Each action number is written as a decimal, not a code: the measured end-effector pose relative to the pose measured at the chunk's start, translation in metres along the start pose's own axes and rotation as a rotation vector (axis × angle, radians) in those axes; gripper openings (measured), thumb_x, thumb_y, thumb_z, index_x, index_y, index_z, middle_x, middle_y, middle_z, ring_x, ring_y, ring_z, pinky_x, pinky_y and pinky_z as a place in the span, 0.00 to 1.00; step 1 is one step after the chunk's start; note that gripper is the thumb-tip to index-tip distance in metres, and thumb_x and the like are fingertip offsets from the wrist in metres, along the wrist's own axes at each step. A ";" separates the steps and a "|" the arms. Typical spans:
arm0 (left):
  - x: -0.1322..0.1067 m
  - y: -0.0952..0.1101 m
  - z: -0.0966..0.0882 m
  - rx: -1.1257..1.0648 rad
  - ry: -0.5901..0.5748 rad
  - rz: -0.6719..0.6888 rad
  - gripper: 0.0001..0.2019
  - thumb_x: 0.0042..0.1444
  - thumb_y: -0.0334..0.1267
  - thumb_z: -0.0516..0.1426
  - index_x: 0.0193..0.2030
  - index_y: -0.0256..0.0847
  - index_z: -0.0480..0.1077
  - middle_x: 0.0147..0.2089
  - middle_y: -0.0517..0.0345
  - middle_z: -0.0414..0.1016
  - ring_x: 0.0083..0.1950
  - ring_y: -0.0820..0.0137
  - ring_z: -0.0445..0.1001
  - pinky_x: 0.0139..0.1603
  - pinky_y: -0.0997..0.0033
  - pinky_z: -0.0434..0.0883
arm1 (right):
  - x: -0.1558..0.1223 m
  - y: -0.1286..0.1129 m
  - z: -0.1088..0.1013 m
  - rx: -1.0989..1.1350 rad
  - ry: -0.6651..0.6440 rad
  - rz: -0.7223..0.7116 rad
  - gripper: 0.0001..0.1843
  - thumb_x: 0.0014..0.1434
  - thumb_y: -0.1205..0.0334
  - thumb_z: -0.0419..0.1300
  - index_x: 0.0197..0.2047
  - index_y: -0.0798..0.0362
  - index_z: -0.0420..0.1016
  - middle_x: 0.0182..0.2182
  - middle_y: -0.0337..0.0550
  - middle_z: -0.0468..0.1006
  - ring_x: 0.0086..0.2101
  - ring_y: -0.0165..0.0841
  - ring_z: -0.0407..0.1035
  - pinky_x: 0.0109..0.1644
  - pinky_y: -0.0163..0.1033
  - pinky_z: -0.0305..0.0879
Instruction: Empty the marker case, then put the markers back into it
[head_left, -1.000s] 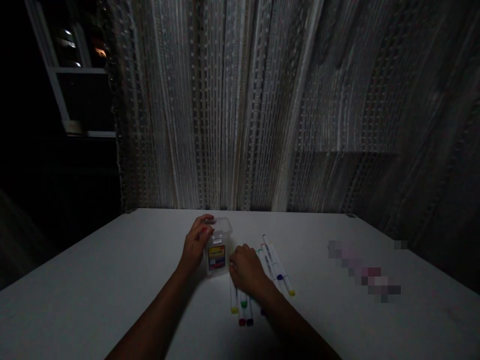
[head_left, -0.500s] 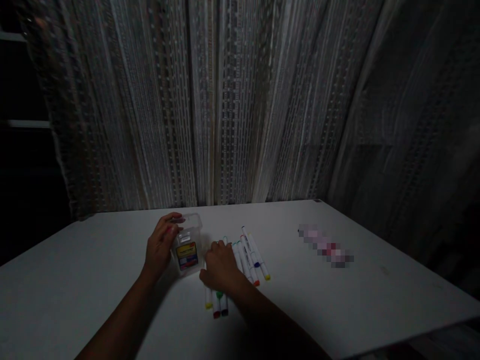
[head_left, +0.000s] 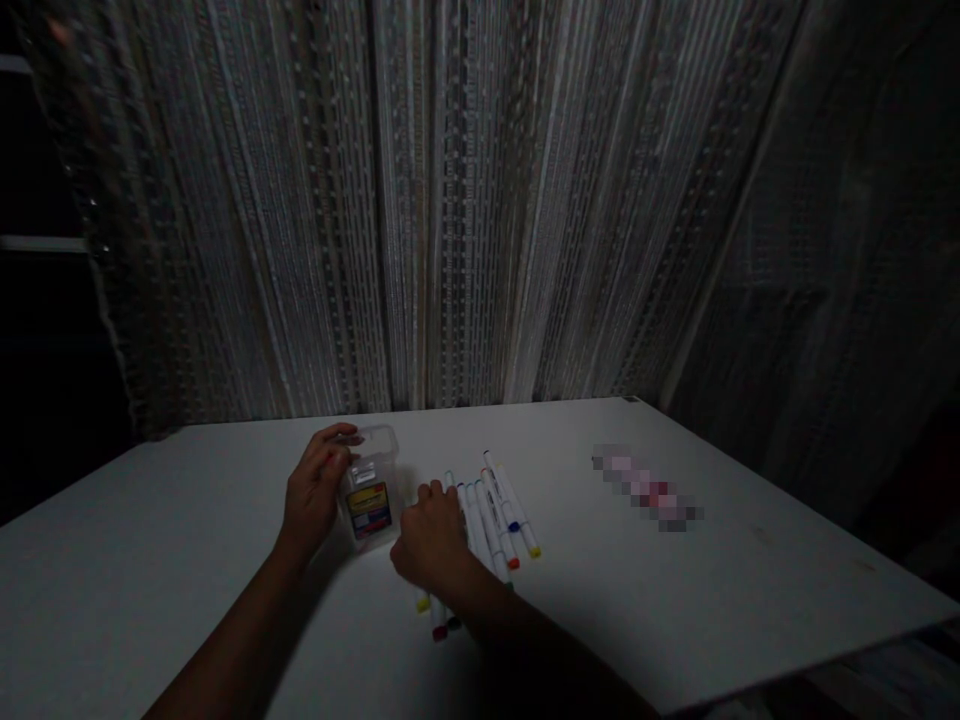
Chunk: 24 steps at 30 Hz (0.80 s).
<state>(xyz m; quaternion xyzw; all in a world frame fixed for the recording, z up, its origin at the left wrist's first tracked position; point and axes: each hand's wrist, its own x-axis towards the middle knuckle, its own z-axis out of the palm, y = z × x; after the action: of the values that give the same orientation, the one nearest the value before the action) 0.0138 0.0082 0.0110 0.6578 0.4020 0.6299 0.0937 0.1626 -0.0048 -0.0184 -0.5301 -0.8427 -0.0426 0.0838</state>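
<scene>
My left hand [head_left: 315, 490] grips the side of a clear plastic box [head_left: 367, 490], which stands upright on the white table [head_left: 150, 570] and carries a colourful label. My right hand [head_left: 433, 535] is curled down over a group of white markers [head_left: 439, 615], hiding their middle parts. Only their red, yellow and dark caps show below it. Further markers [head_left: 491, 510] with coloured caps lie side by side just beyond my right hand's fingers, touching it or nearly so.
A pixelated, unreadable patch [head_left: 649, 488] lies on the table to the right. The table's far edge meets a hanging string curtain [head_left: 450, 200]. The table's right corner drops away into darkness.
The view has swung, so the table and box sit further left in the picture. My left hand stays on the box, and my right hand stays over the markers.
</scene>
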 end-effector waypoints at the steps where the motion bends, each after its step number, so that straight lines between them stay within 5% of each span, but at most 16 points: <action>1: 0.000 -0.001 0.000 0.001 -0.002 -0.004 0.17 0.57 0.46 0.47 0.27 0.38 0.67 0.46 0.51 0.66 0.48 0.64 0.67 0.46 0.66 0.64 | 0.000 0.000 0.000 0.014 0.002 0.010 0.16 0.49 0.59 0.53 0.37 0.59 0.75 0.39 0.57 0.72 0.43 0.44 0.62 0.45 0.51 0.56; 14: -0.001 -0.002 0.000 -0.015 0.012 -0.031 0.17 0.56 0.49 0.47 0.27 0.38 0.67 0.46 0.51 0.66 0.47 0.64 0.67 0.46 0.66 0.67 | 0.000 0.007 -0.001 0.262 0.174 0.114 0.19 0.49 0.56 0.53 0.39 0.60 0.73 0.37 0.54 0.74 0.40 0.42 0.67 0.43 0.44 0.61; 24: -0.001 -0.006 0.000 -0.024 0.009 -0.015 0.16 0.57 0.47 0.48 0.27 0.38 0.66 0.46 0.52 0.66 0.48 0.65 0.67 0.48 0.66 0.66 | 0.003 0.008 0.004 0.294 0.124 0.144 0.17 0.49 0.54 0.53 0.36 0.56 0.74 0.34 0.51 0.77 0.35 0.40 0.72 0.35 0.40 0.63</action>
<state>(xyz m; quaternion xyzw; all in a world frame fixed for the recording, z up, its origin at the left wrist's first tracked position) 0.0113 0.0116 0.0069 0.6507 0.4000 0.6369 0.1044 0.1683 0.0015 -0.0219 -0.5675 -0.7929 0.0547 0.2152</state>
